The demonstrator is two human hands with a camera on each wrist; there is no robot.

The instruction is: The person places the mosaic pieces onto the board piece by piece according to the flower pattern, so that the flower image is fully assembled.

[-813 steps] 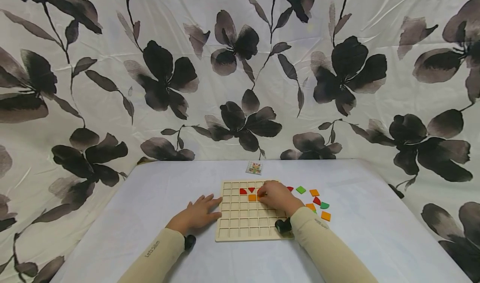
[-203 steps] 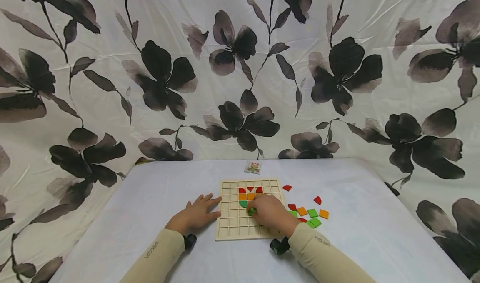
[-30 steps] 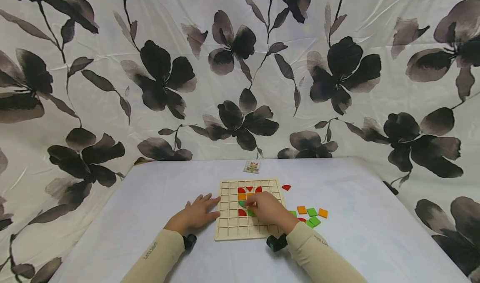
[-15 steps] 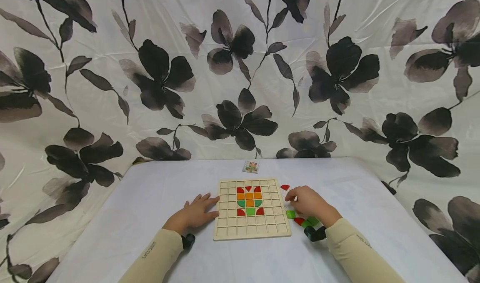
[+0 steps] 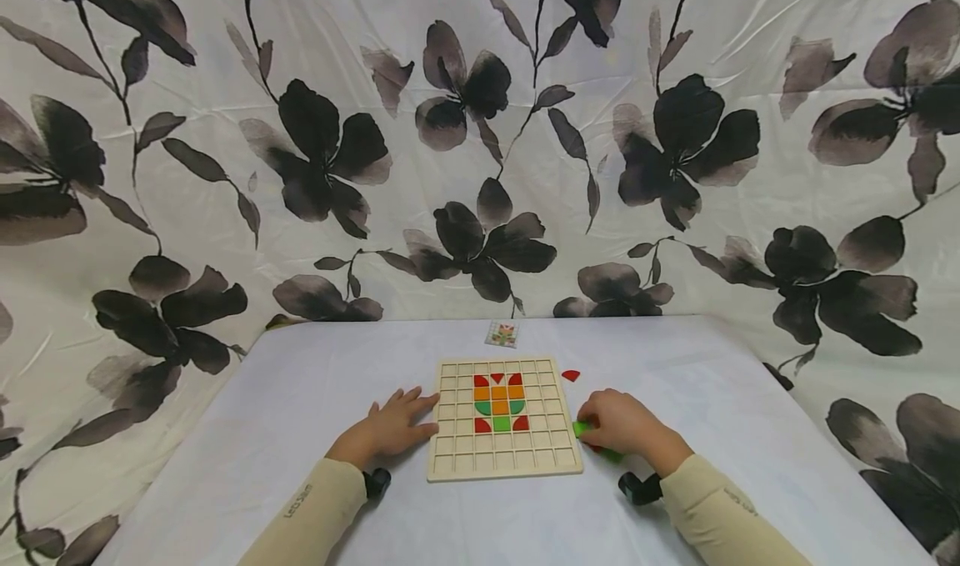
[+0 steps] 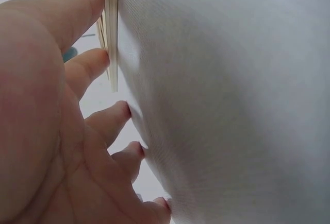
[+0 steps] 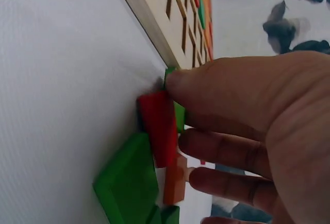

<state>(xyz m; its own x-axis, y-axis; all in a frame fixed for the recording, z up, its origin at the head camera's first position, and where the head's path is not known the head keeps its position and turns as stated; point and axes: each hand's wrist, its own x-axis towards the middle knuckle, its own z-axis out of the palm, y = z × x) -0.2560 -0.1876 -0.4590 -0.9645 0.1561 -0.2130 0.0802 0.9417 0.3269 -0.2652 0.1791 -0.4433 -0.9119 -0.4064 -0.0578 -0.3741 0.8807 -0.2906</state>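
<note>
A wooden grid board lies on the table, with red, orange and green tiles in its middle cells. My left hand has its fingers spread, and the thumb and index fingertips touch the board's left edge. Right of the board, my right hand pinches a green square tile at the board's edge; its index fingertip is hidden. In the right wrist view, a red tile, a green tile and an orange tile lie close by that hand.
A small patterned card lies beyond the board near the table's far edge. One red quarter-round tile sits alone by the board's upper right side. A floral cloth hangs behind the table.
Earlier the board held fewer tiles; orange, green and red rows were added. My right hand has left the board, moved right, and lowered onto the green tile. The left hand stays put.
</note>
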